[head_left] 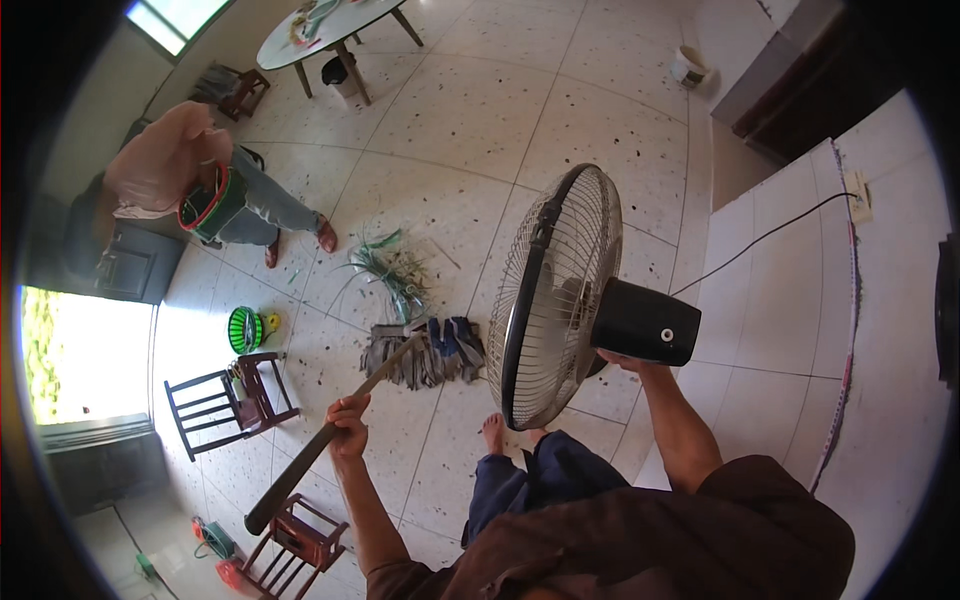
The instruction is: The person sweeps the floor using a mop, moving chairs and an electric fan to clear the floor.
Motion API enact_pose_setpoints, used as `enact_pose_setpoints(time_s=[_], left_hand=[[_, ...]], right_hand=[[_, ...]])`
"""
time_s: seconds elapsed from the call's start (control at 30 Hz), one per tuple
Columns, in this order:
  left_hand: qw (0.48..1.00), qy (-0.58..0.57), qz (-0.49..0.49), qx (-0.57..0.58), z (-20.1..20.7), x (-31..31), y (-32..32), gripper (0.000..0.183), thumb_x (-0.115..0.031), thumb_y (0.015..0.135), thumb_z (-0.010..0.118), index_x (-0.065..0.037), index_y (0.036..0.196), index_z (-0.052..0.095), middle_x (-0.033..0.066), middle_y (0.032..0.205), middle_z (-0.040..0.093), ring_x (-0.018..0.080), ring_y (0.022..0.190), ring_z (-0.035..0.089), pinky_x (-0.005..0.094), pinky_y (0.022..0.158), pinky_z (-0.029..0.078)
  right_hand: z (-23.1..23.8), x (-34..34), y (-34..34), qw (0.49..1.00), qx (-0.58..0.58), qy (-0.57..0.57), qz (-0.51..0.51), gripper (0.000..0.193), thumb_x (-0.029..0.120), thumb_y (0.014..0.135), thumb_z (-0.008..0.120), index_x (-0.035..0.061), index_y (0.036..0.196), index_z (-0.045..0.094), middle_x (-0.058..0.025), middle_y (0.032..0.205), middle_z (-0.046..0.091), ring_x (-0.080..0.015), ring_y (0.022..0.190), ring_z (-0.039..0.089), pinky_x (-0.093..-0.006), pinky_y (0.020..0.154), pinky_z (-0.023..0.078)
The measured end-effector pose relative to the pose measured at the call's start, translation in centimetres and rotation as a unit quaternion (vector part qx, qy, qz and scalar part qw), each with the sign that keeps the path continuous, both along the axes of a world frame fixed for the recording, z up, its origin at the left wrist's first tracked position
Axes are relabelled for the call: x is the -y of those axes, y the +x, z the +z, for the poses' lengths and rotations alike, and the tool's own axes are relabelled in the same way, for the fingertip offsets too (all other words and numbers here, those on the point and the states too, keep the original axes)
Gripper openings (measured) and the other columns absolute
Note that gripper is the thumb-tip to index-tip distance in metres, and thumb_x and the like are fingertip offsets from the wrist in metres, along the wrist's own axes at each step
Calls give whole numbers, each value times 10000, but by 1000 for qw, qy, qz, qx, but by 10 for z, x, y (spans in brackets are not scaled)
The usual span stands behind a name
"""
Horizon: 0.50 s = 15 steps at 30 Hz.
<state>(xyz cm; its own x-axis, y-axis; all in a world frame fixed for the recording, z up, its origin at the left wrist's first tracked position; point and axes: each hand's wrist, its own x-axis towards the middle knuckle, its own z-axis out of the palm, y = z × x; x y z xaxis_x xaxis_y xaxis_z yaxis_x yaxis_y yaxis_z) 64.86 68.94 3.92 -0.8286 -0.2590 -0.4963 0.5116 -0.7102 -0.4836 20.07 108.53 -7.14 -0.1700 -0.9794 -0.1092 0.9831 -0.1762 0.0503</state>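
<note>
My left hand (349, 424) is closed around the wooden handle of a mop (287, 478). The handle slants away from me to a head of grey-brown and dark blue cloth strips (400, 362), which lies on the floor. On my right, an electric fan (555, 300) with a round wire guard and a black motor housing stands in front of me. My right hand (625, 361) grips it just under the housing, its fingers partly hidden there. A heap of green and clear plastic strips (395, 275) lies just beyond the mop head.
Another person (170, 165) at the left holds a dark bucket with a red rim (212, 205). Wooden chairs (240, 400) and a green basket (245, 330) stand on the left. The fan's cord (765, 243) runs to a wall socket (857, 197). Farther off is a table (335, 30).
</note>
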Motion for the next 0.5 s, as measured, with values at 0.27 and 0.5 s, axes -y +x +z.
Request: enact_pose_setpoints(time_s=[0.27,0.5], left_hand=[[999,-1,-16,-29,2,-11,-1,321,-70,859,423,143,1071,310,71,854,479,103,558,563,233,510,464],[1000,-2,7,9,7,-8,19,423,-61,857,454,176,1154,266,107,907,501,107,538,540,222,478,448]], right_hand=[[34,-10,11,598,-705,379,32,470,369,782,546,109,1171,507,-86,1229,498,-242,1158,441,-402,1017,300],[10,-25,14,354,-843,397,76,548,498,778,541,148,1193,467,-40,1198,504,-235,1118,453,-395,991,321]])
